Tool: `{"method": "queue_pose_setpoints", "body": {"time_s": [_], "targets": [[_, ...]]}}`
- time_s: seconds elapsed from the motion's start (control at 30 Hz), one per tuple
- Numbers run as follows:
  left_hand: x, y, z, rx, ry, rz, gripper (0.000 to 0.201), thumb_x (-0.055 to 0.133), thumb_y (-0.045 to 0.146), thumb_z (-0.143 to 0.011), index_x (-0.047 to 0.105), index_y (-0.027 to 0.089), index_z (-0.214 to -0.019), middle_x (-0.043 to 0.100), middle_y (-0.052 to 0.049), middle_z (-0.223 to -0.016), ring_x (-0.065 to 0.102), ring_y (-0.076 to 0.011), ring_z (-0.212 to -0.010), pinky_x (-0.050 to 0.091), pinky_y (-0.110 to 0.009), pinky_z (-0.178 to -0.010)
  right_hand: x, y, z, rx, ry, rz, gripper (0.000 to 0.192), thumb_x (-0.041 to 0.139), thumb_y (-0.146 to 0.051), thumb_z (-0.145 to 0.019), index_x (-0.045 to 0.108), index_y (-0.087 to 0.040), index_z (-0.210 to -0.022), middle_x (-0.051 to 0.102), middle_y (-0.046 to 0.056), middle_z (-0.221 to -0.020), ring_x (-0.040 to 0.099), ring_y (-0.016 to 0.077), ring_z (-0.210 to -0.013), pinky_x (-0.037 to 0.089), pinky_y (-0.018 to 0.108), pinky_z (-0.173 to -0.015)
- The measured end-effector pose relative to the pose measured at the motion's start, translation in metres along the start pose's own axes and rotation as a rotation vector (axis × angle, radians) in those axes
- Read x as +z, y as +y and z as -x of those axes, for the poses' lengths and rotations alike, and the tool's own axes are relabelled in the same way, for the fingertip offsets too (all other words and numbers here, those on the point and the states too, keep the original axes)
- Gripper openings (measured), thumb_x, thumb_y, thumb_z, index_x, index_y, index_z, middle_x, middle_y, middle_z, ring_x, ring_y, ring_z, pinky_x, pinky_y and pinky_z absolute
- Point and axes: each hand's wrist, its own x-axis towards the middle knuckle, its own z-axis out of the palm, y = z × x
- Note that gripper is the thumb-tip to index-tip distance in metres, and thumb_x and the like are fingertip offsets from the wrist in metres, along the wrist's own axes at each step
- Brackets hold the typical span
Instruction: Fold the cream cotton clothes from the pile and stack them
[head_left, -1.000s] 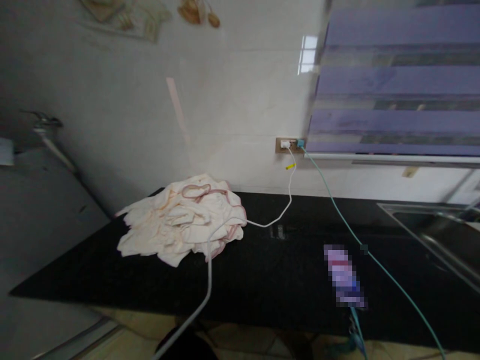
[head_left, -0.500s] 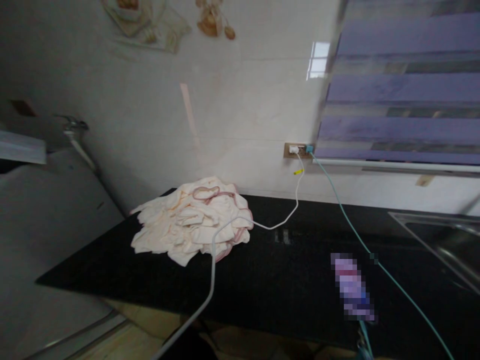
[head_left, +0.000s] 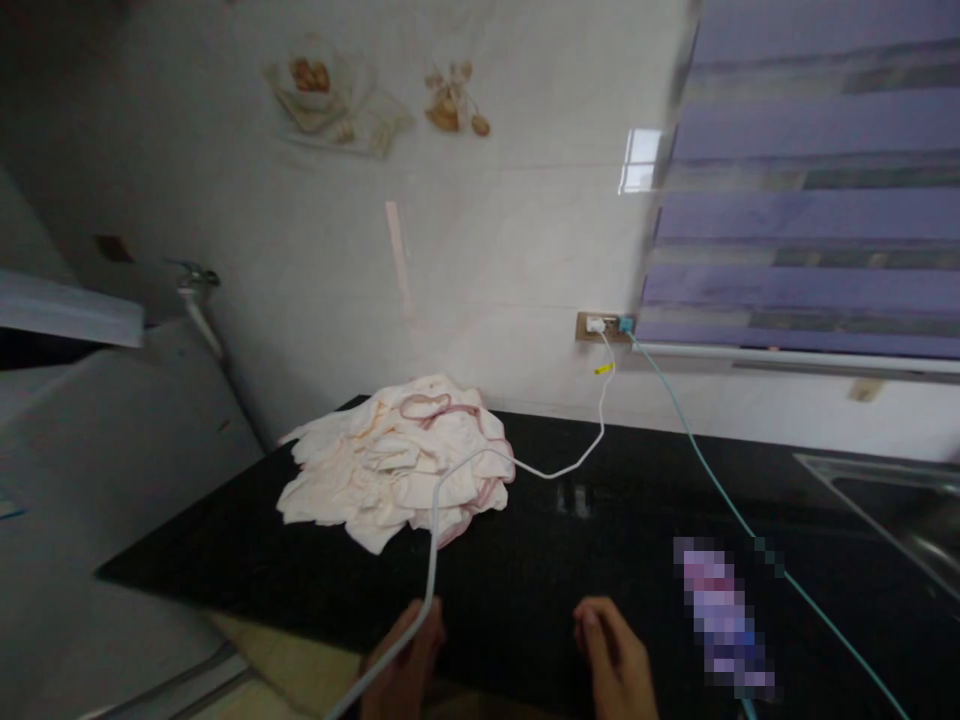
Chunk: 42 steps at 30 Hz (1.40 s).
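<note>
Rising into view at 6 o'clock, my left hand and right hand now hover apart and empty over the black table; the cloth pile lies at 11 o'clock, unreached.

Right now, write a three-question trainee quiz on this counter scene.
1. True or false: the white cable lies across the heap of cloths.
2. What colour is the other cable plugged into the wall socket?
3. Nearest the right hand is: A) the sink B) the phone C) the heap of cloths.

Key: 1 true; 2 teal green; 3 B.
</note>
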Motion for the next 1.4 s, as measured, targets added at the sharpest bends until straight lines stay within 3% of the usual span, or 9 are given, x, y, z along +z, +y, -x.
{"method": "queue_pose_setpoints", "body": {"time_s": [0.13, 0.23, 0.33, 0.43, 0.6, 0.77, 1.07, 1.3, 1.4], "targets": [[0.065, 0.043, -0.045, 0.244, -0.278, -0.224, 0.046, 0.05, 0.057, -0.092, 0.056, 0.023, -0.063, 0.061, -0.002, -0.065, 0.055, -0.0185, -0.066, 0.043, -0.031, -0.068, 0.023, 0.001, -0.05, -0.039, -0.245, 0.099, 0.046, 0.043, -0.056, -0.098, 0.068, -0.021, -0.081, 0.07, 0.007, -0.08, 0.065, 0.0208, -0.076, 0.047, 0.03, -0.072], [0.092, 0.065, -0.094, 0.332, -0.336, -0.441, 0.034, 0.04, 0.039, -0.101, 0.066, 0.021, -0.088, 0.07, -0.006, -0.081, 0.063, -0.02, -0.076, 0.041, -0.03, -0.071, 0.017, 0.005, -0.096, -0.131, -0.355, 0.152, 0.039, 0.043, -0.049, -0.097, 0.066, -0.021, -0.083, 0.069, 0.005, -0.081, 0.063, 0.0198, -0.079, 0.045, 0.029, -0.074], [0.108, 0.053, -0.128, 0.319, -0.257, -0.531, 0.034, 0.036, 0.03, -0.103, 0.063, 0.019, -0.121, 0.072, -0.011, -0.108, 0.068, -0.0219, -0.097, 0.044, -0.03, -0.081, 0.011, 0.024, -0.131, -0.034, -0.256, 0.107, 0.038, 0.043, -0.05, -0.094, 0.063, -0.02, -0.081, 0.064, 0.003, -0.075, 0.059, 0.0185, -0.07, 0.044, 0.029, -0.067], [0.119, 0.024, -0.136, 0.394, -0.278, -0.599, 0.031, 0.043, 0.026, -0.101, 0.064, 0.016, -0.12, 0.069, -0.014, -0.12, 0.065, -0.0257, -0.111, 0.044, -0.035, -0.095, 0.011, 0.047, -0.143, 0.116, -0.158, -0.002, 0.042, 0.039, -0.054, -0.094, 0.061, -0.02, -0.086, 0.059, 0.001, -0.07, 0.056, 0.0173, -0.061, 0.041, 0.028, -0.058], [0.124, 0.003, -0.132, 0.474, -0.3, -0.527, 0.026, 0.047, 0.025, -0.099, 0.067, 0.02, -0.115, 0.068, -0.009, -0.116, 0.063, -0.0238, -0.112, 0.045, -0.036, -0.101, 0.016, 0.054, -0.136, -0.025, -0.226, 0.145, 0.041, 0.04, -0.052, -0.096, 0.063, -0.02, -0.082, 0.063, 0.002, -0.072, 0.061, 0.0189, -0.071, 0.042, 0.029, -0.067], [0.119, 0.008, -0.137, 0.433, 0.041, -0.543, 0.041, 0.05, 0.018, -0.094, 0.06, 0.015, -0.134, 0.05, -0.017, -0.147, 0.047, -0.0295, -0.136, 0.038, -0.042, -0.111, 0.016, 0.043, -0.131, -0.07, -0.259, 0.22, 0.041, 0.038, -0.047, -0.099, 0.064, -0.02, -0.083, 0.067, 0.003, -0.076, 0.063, 0.0201, -0.074, 0.042, 0.03, -0.069], [0.119, 0.001, -0.139, 0.405, -0.128, -0.718, 0.035, 0.041, 0.018, -0.097, 0.07, 0.014, -0.116, 0.07, -0.016, -0.111, 0.061, -0.0317, -0.111, 0.043, -0.044, -0.092, 0.016, 0.043, -0.13, -0.103, -0.254, 0.257, 0.041, 0.038, -0.046, -0.1, 0.064, -0.021, -0.081, 0.071, 0.005, -0.078, 0.066, 0.021, -0.075, 0.043, 0.03, -0.07], [0.119, -0.002, -0.142, 0.41, -0.101, -0.259, 0.025, 0.046, 0.027, -0.094, 0.068, 0.018, -0.102, 0.071, -0.01, -0.098, 0.068, -0.0251, -0.096, 0.049, -0.037, -0.088, 0.018, 0.045, -0.128, -0.111, -0.246, 0.27, 0.039, 0.038, -0.044, -0.101, 0.064, -0.021, -0.083, 0.071, 0.005, -0.081, 0.067, 0.0223, -0.079, 0.043, 0.03, -0.074], [0.114, -0.002, -0.147, 0.178, -0.03, 0.1, 0.026, 0.057, 0.044, -0.087, 0.064, 0.02, -0.095, 0.065, -0.001, -0.072, 0.064, -0.0204, -0.068, 0.051, -0.031, -0.067, 0.018, 0.044, -0.127, -0.107, -0.242, 0.272, 0.039, 0.039, -0.046, -0.1, 0.064, -0.022, -0.082, 0.072, 0.005, -0.082, 0.067, 0.0229, -0.081, 0.043, 0.03, -0.074]]}}
